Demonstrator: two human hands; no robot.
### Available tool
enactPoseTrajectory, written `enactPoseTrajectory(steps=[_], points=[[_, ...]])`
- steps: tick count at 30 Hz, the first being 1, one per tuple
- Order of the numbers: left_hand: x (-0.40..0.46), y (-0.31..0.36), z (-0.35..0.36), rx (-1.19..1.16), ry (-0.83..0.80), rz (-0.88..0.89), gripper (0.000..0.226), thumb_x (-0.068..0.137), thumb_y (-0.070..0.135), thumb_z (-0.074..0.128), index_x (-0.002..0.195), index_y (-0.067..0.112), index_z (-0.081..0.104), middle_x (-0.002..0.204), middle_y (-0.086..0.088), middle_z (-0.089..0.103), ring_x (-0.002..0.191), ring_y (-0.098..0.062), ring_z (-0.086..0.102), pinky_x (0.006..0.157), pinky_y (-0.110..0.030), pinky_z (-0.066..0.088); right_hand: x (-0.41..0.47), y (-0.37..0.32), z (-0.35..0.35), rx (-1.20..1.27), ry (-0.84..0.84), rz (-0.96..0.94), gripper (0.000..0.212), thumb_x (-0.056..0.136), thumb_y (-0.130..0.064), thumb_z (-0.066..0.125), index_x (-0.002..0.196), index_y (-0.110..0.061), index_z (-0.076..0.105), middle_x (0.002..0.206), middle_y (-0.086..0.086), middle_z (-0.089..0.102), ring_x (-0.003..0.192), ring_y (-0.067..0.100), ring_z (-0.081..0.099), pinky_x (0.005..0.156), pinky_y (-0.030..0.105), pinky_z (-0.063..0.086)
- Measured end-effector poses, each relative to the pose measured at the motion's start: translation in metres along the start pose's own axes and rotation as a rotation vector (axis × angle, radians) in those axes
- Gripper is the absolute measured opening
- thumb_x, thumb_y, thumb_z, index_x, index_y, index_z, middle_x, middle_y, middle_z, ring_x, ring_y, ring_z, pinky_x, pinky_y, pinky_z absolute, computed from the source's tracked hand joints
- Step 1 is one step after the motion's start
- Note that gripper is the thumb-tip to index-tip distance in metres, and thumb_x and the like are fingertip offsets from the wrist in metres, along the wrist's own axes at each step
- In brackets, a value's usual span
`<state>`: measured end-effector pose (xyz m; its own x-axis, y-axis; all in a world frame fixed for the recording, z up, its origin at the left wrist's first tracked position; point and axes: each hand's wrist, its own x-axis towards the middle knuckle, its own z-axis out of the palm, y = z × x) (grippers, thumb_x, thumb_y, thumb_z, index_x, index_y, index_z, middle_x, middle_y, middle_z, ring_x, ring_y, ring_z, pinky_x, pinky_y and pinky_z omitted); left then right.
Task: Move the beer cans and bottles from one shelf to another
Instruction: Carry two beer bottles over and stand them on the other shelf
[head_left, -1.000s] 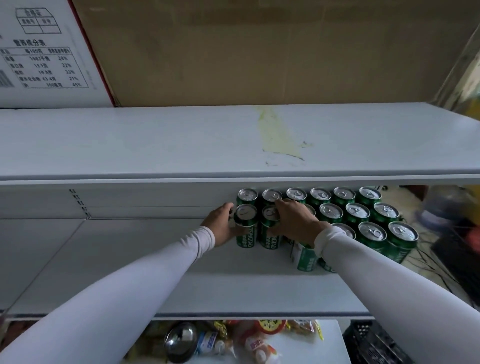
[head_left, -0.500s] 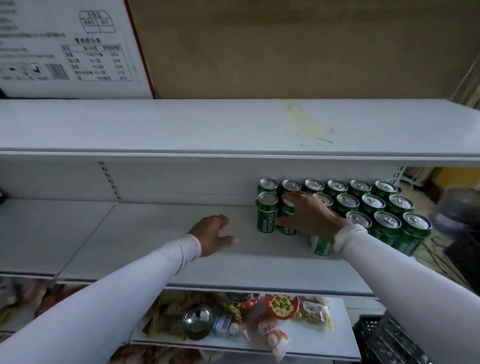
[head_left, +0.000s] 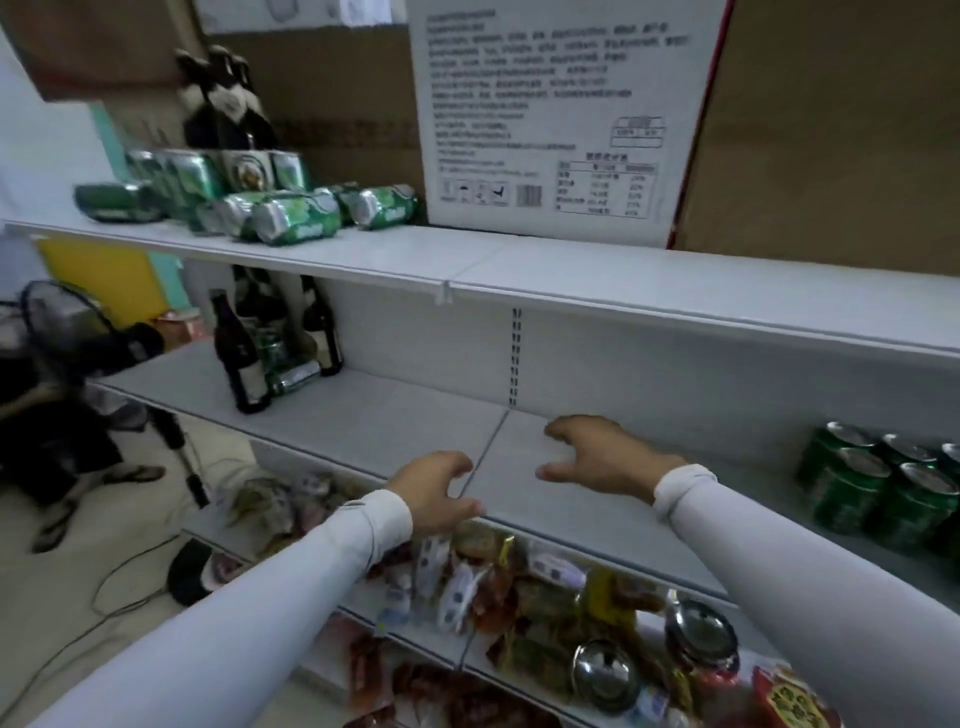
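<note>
Both hands have come off the green beer cans (head_left: 878, 486) since half a second ago, and the view has swung left. Left hand (head_left: 435, 491) hovers at the front lip of the middle shelf (head_left: 363, 421), fingers loosely curled, holding nothing. Right hand (head_left: 597, 457) hangs over the same shelf, fingers relaxed and empty. Upright cans stand grouped at the shelf's right end; their lettering is too blurred to read. Far left on that shelf stand dark beer bottles (head_left: 244, 358) beside a lying can. On the top shelf (head_left: 519, 260) more green cans (head_left: 291, 213) lie toppled before dark bottles (head_left: 223, 98). A white carton (head_left: 561, 114) bears unreadable printed text and a barcode.
</note>
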<state>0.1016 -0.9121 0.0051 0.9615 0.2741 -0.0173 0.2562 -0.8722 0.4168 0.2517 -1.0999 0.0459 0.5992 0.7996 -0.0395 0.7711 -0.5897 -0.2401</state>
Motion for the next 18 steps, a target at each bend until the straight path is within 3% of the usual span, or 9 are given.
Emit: enactPoseTrajectory(steps=[5,10,18], points=[[-0.050,-0.104,-0.051,-0.044,0.087,-0.138,0.064,0.084,0.046,0.066,0.136,0.014,0.047,0.134,-0.004,0.054,0.119,-0.020,0.054,0.098,-0.030,0.045,0.064,-0.103,0.027,-0.015,-0.023,-0.151,0.068,0.086,-0.054,0.065,0.140,-0.016,0.049,0.141,0.003,0.054,0.126,0.021,0.052,0.104,0.030,0.041],[-0.076,-0.193,-0.085,-0.118,0.208,-0.298,0.051,0.081,0.046,0.068,0.125,0.022,0.056,0.121,0.003,0.062,0.105,-0.012,0.059,0.089,-0.027,0.048,0.129,-0.165,0.045,0.006,-0.025,-0.240,0.065,0.088,-0.053,0.063,0.140,-0.017,0.049,0.138,0.002,0.055,0.122,0.020,0.054,0.099,0.030,0.043],[-0.041,-0.314,-0.122,-0.125,0.234,-0.446,0.056,0.084,0.038,0.068,0.133,0.015,0.051,0.130,-0.003,0.058,0.116,-0.017,0.056,0.098,-0.030,0.046,0.267,-0.219,0.095,0.164,-0.102,-0.277,0.066,0.089,-0.056,0.061,0.141,-0.018,0.047,0.140,0.001,0.052,0.122,0.017,0.053,0.097,0.029,0.044]])
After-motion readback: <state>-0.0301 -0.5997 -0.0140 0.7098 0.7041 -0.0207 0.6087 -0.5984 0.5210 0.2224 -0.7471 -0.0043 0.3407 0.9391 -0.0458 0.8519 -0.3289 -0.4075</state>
